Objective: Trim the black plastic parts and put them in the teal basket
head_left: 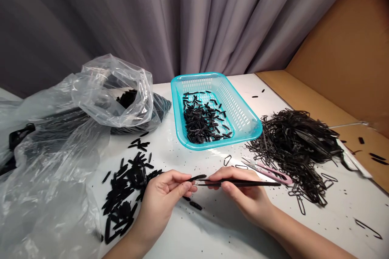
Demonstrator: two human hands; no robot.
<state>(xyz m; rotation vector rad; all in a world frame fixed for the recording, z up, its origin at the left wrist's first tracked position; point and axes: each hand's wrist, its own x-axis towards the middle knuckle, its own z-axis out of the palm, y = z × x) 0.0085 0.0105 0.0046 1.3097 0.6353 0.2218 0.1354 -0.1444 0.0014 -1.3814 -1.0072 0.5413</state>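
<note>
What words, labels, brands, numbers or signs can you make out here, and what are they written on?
None: no word, label, brand, number or sign can be read in this picture.
I see no lettering on the turquoise basket, the clear plastic bag or the pink-handled cutting tool.
Any mark on the black tweezers would be too small to read.
</note>
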